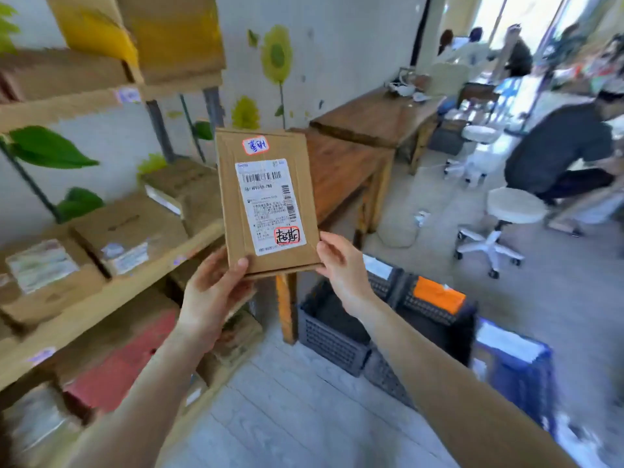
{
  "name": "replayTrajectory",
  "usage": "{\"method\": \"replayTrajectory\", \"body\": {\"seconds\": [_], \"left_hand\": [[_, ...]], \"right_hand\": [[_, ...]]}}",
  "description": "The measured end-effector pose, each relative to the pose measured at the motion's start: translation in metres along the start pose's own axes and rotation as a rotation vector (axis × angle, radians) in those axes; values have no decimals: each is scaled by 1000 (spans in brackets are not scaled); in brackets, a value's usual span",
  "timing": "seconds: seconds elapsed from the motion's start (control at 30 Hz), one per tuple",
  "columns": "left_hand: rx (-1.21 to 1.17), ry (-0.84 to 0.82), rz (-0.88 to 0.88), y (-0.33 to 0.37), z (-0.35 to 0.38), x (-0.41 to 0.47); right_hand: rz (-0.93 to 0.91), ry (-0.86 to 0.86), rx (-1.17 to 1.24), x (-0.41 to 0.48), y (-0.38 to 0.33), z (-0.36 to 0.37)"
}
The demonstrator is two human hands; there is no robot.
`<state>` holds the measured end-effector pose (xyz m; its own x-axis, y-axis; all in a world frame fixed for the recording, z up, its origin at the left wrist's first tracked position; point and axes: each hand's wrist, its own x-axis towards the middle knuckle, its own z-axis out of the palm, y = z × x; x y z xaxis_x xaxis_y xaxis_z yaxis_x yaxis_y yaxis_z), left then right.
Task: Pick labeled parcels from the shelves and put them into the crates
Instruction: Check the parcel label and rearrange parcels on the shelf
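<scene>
I hold a flat cardboard parcel (pixel 266 201) upright in front of me, its white shipping label and two red-edged handwritten stickers facing me. My left hand (pixel 211 295) grips its lower left corner, thumb on the front. My right hand (pixel 341 265) pinches its lower right corner. Below and to the right, on the floor, stand a dark grey crate (pixel 329 342), a black crate (pixel 435 312) with an orange parcel in it, and a blue crate (pixel 520 373). The wooden shelves (pixel 111 292) on the left carry several labeled cardboard parcels.
A wooden table (pixel 341 170) stands just behind the parcel, another behind it. White swivel stools (pixel 499 228) stand to the right, where a person in dark clothes sits bent forward. More people sit at the far back. A red box lies on the lowest shelf.
</scene>
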<state>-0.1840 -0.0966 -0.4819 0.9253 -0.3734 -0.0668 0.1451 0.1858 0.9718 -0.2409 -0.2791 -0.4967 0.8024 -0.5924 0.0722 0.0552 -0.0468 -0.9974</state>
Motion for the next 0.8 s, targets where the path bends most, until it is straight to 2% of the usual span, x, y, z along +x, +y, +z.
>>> {"method": "replayTrajectory", "body": {"seconds": [0.23, 0.5, 0.67, 0.8], "left_hand": [[155, -229, -268, -136, 225, 52], [214, -457, -671, -273, 407, 51], [238, -499, -945, -360, 489, 50], [279, -419, -1130, -454, 538, 55]], "right_hand": [[229, 295, 56, 29, 77, -233], [522, 597, 5, 8, 161, -421], [725, 702, 62, -2, 228, -507], [859, 779, 67, 0, 304, -563]]}}
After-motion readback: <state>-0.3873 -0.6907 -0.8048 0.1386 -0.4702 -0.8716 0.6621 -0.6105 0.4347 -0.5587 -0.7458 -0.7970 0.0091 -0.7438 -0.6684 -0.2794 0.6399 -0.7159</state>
